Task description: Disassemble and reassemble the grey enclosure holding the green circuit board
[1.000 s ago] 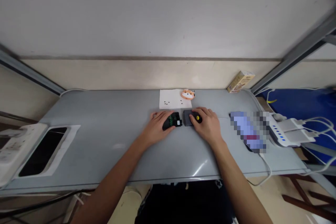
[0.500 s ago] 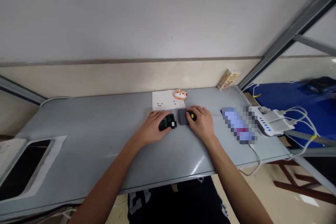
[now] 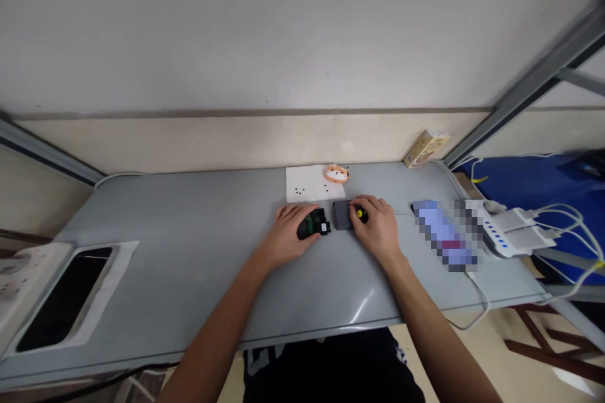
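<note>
My left hand [image 3: 289, 232] is closed around a small black device [image 3: 317, 223] with a green circuit board showing, thumb along the near edge and fingers along the far one. Just right of it, a dark grey box-shaped casing [image 3: 341, 215] lies on the table, its right end under my right hand [image 3: 378, 227]. That hand's curled fingers grip the casing end. Among them shows a black part with a round yellow spot [image 3: 361, 214]; whether it belongs to the casing is unclear. A narrow gap separates device and casing.
Behind my hands, white paper [image 3: 309, 179] carries several tiny dark pieces [image 3: 299, 191] and an orange-and-white animal-face case [image 3: 336, 173]. On the right are a blurred-out phone [image 3: 444, 236], a white power strip [image 3: 496, 233] with cables, and a carton [image 3: 426, 148]. A black-screened tablet [image 3: 66, 299] lies left.
The whole view has shifted, so everything sits slightly further right. Both hands keep nearly the same hold and spacing.
</note>
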A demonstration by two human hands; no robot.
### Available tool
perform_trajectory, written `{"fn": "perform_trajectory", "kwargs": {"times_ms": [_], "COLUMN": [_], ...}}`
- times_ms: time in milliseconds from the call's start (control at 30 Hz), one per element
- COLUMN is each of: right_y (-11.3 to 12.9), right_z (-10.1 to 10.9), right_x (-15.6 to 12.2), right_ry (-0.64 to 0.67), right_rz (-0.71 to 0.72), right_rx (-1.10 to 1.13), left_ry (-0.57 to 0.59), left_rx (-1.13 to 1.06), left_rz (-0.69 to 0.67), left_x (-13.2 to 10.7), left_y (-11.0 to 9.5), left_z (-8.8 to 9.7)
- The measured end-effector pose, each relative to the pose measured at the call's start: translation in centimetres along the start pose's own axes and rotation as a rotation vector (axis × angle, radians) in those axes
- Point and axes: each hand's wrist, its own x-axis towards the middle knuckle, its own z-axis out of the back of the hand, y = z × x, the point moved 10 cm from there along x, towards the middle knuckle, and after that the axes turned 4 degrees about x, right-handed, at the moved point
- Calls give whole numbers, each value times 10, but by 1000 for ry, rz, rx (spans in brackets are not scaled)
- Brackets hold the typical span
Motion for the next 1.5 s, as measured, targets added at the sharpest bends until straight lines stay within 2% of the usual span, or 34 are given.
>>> {"fn": "perform_trajectory", "kwargs": {"times_ms": [433,1200,1267,1333,1433,1500], "right_y": [-4,-12,-11,-10,-14,-16], "right_z": [0,0,6,18,45,52], "right_x": [2,3,4,4,-2,-8], "right_ry": [6,20,-10,-96,-335,-427], "right_rz": [-1,14,27,12,-134,-232], "right_rx": [11,53,63,57,-9,-56], "left_ry": [19,48,54,55,57,54], "left_rx": [-68,-48,-32,-17,-7,-3], "left_rz": [-13,-23,-26,-28,-33,-37], "left_x": [2,1,1,1,1,0], "left_y": [-5,-8,-8,-9,-9,-8], "left_z": [-1,-4,-4,-3,-4,-4]}}
